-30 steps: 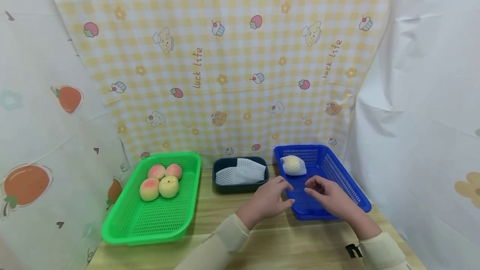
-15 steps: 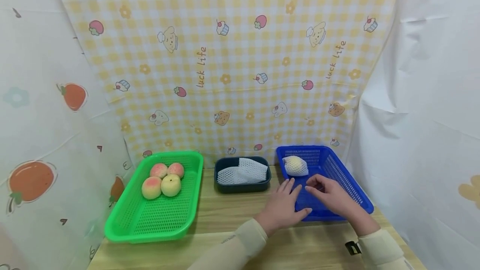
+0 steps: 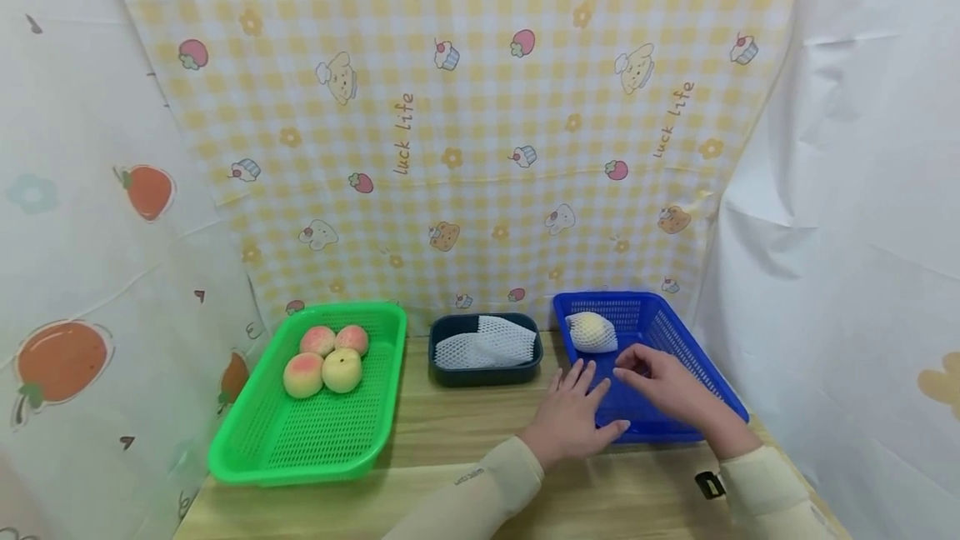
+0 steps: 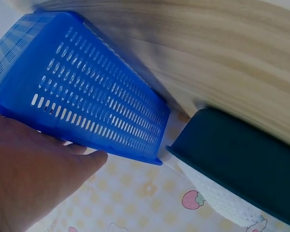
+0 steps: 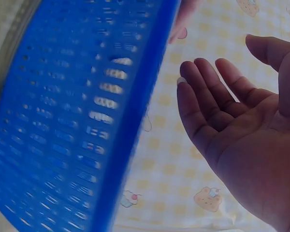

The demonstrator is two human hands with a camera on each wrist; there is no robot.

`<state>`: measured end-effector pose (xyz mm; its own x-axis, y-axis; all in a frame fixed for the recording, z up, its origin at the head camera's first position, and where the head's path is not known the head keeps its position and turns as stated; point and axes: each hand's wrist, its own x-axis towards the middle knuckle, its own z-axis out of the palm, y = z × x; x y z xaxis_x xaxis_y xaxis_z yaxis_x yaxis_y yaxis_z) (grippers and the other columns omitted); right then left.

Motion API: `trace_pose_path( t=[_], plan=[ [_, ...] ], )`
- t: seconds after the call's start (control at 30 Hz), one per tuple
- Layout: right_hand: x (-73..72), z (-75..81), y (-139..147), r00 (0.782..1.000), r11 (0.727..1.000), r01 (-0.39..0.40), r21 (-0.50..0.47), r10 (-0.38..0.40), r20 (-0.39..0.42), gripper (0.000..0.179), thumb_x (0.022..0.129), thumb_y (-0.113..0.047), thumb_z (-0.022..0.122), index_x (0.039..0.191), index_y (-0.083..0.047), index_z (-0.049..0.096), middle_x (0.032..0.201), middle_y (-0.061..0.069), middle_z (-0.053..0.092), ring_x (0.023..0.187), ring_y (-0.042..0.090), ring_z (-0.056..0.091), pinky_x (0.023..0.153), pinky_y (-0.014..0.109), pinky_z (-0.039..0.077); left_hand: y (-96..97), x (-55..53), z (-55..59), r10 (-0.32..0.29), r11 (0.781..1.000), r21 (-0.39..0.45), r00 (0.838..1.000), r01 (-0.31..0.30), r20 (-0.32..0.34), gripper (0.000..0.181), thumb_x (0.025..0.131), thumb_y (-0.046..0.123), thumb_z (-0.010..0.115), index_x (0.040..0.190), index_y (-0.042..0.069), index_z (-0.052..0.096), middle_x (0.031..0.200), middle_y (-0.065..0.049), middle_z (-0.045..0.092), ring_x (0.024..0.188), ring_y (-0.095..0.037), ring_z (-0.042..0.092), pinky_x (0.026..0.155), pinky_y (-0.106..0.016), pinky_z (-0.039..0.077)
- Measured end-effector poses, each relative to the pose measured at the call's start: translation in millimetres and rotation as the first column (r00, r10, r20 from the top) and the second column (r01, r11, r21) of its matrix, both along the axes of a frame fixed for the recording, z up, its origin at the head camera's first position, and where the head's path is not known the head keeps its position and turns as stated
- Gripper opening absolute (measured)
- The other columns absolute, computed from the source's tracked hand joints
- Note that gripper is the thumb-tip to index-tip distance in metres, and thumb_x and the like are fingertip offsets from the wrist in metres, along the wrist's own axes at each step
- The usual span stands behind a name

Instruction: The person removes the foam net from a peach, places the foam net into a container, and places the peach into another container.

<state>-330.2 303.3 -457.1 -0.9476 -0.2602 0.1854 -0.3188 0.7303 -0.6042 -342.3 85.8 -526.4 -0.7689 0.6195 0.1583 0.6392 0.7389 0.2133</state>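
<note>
A peach in a white foam net point(image 3: 591, 332) lies at the back left inside the blue basket point(image 3: 637, 338). My left hand point(image 3: 573, 415) spreads its fingers at the basket's near left edge. From the left wrist view, that hand point(image 4: 34, 169) is right at the rim of the blue basket point(image 4: 101, 87), thumb extended. Above the basket's near part hovers my right hand point(image 3: 667, 386), nothing in its grasp. In the right wrist view its fingers point(image 5: 203, 92) are relaxed and slightly bent, beside the basket wall point(image 5: 63, 121).
A dark green box point(image 3: 483, 377) holding white foam nets point(image 3: 498, 344) stands left of the blue basket. Farther left, a green basket point(image 3: 322, 440) contains several peaches point(image 3: 303, 375). Patterned cloth point(image 3: 480, 123) hangs behind and along the sides of the wooden table point(image 3: 435, 432).
My left hand has shifted right to the blue basket's near left edge and spread its fingers. The right hand stays over the basket, its fingers drawn slightly closer together.
</note>
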Motion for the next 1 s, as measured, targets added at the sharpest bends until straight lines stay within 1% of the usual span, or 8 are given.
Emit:
trace_pose_path(
  t=[0.1, 0.23, 0.4, 0.47, 0.6, 0.73, 0.87, 1.0],
  plan=[
    [-9.9, 4.9, 1.6, 1.000, 0.999, -0.022, 0.042, 0.022, 0.018, 0.019, 0.112, -0.031, 0.070, 0.118, -0.013, 0.072, 0.105, -0.001, 0.073, 0.095, 0.014, 0.067, 0.082, 0.034, 0.058, 0.3, 0.4, 1.9, 0.004, 1.000, -0.006, 1.000, -0.004, -0.004, 0.079, 0.108, 0.079, 0.033, 0.170, 0.031, 0.046, 0.181, -0.001, 0.028, 0.170, -0.022, 0.015, 0.133, -0.054, 0.023],
    [-30.5, 10.5, 4.7, 0.998, 0.994, -0.051, 0.100, 0.046, 0.052, 0.023, 0.111, -0.034, 0.071, 0.118, -0.012, 0.071, 0.103, -0.001, 0.071, 0.091, 0.015, 0.066, 0.081, 0.037, 0.057, 0.7, -0.2, 1.6, 0.010, 1.000, -0.023, 1.000, -0.010, -0.009, 0.080, 0.108, 0.080, 0.032, 0.170, 0.032, 0.046, 0.181, -0.001, 0.030, 0.170, -0.022, 0.015, 0.133, -0.055, 0.023],
    [-62.2, 16.4, 6.0, 0.997, 0.982, -0.056, 0.178, 0.046, 0.060, 0.031, 0.108, -0.027, 0.073, 0.125, 0.000, 0.069, 0.110, 0.008, 0.073, 0.099, 0.023, 0.068, 0.087, 0.048, 0.060, 1.6, -1.7, -0.2, 0.008, 0.999, -0.039, 1.000, -0.009, -0.006, 0.083, 0.107, 0.083, 0.027, 0.170, 0.033, 0.046, 0.181, 0.001, 0.029, 0.170, -0.021, 0.015, 0.133, -0.055, 0.024],
    [-76.0, 16.7, 5.4, 0.998, 0.975, -0.049, 0.216, 0.038, 0.055, 0.037, 0.107, -0.023, 0.075, 0.130, 0.005, 0.067, 0.115, 0.015, 0.072, 0.103, 0.029, 0.069, 0.090, 0.053, 0.059, 1.5, -1.9, -1.0, 0.006, 0.999, -0.038, 1.000, -0.006, -0.002, 0.083, 0.107, 0.083, 0.027, 0.170, 0.033, 0.046, 0.181, 0.001, 0.029, 0.170, -0.021, 0.014, 0.133, -0.055, 0.024],
    [-104.7, 10.6, 3.1, 0.999, 0.952, -0.011, 0.306, -0.004, 0.051, 0.052, 0.104, -0.024, 0.079, 0.139, 0.009, 0.061, 0.130, 0.027, 0.067, 0.115, 0.041, 0.068, 0.097, 0.059, 0.058, 0.9, -2.9, -2.9, 0.004, 0.999, -0.050, 1.000, -0.004, -0.004, 0.084, 0.106, 0.084, 0.025, 0.170, 0.034, 0.046, 0.180, 0.002, 0.030, 0.170, -0.021, 0.014, 0.133, -0.056, 0.025],
    [-128.8, 1.4, 1.3, 0.999, 0.922, 0.000, 0.388, -0.020, 0.048, 0.067, 0.101, -0.027, 0.084, 0.148, 0.010, 0.055, 0.144, 0.034, 0.059, 0.132, 0.053, 0.059, 0.106, 0.065, 0.052, 0.5, -3.7, -2.5, -0.002, 0.998, -0.064, 1.000, 0.001, -0.012, 0.084, 0.106, 0.084, 0.025, 0.170, 0.034, 0.046, 0.180, 0.002, 0.031, 0.170, -0.021, 0.015, 0.132, -0.055, 0.027],
    [-147.7, -7.8, 0.0, 0.999, 0.888, -0.008, 0.459, -0.015, 0.047, 0.078, 0.097, -0.030, 0.088, 0.152, 0.011, 0.050, 0.150, 0.039, 0.052, 0.139, 0.060, 0.051, 0.110, 0.070, 0.047, 0.6, -2.7, 0.1, -0.003, 0.998, -0.062, 1.000, 0.001, -0.020, 0.081, 0.107, 0.082, 0.029, 0.169, 0.034, 0.047, 0.179, 0.002, 0.033, 0.169, -0.021, 0.016, 0.131, -0.055, 0.029],
    [-159.8, -11.9, -0.7, 0.998, 0.863, -0.004, 0.506, -0.026, 0.052, 0.085, 0.095, -0.033, 0.090, 0.155, 0.010, 0.049, 0.154, 0.040, 0.049, 0.143, 0.061, 0.047, 0.113, 0.071, 0.045, 1.3, -2.1, 1.3, -0.003, 0.999, -0.054, 0.999, 0.002, -0.032, 0.079, 0.108, 0.081, 0.031, 0.168, 0.032, 0.050, 0.178, 0.001, 0.035, 0.169, -0.022, 0.018, 0.130, -0.056, 0.030]
  ],
)
